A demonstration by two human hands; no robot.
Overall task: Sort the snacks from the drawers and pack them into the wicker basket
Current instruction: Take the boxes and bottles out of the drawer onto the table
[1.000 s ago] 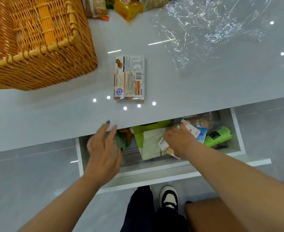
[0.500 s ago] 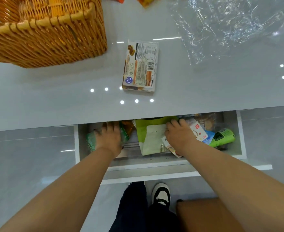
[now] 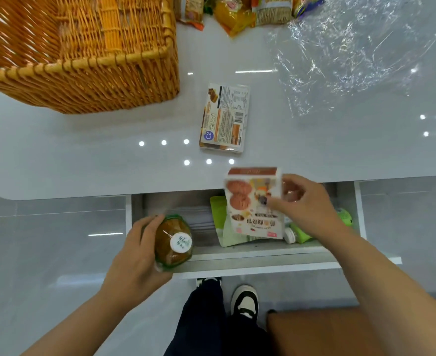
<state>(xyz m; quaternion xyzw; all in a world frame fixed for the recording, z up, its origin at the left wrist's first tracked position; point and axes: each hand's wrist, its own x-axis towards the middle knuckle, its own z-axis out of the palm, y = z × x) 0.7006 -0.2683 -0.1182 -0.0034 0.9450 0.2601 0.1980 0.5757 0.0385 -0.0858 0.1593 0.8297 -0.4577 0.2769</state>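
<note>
While both hands are lifting snacks out of the open drawer (image 3: 237,255), the wicker basket (image 3: 83,62) is waiting up and to the left of them, on the glossy grey counter (image 3: 57,155). The left hand (image 3: 134,255) is nearer to it. This hand is curling its fingers around a round snack pack (image 3: 173,241), which is amber-brown in clear shiny plastic with a white sticker on top. The right hand (image 3: 307,204) is pinching a biscuit box (image 3: 254,201) by its right edge; the box is flat cardboard, and its long axis is pointing away from the person, toward the counter. I judge the next move must go forward and left for both hands, a longer way for the right one.

Beyond the right hand a second flat box (image 3: 223,118) is lying on the counter, long axis also pointing away. Under the right hand, a green pouch (image 3: 220,222) and a green bottle (image 3: 345,219) are staying in the drawer. Farther right, crinkled clear plastic film (image 3: 353,47) is lying.
</note>
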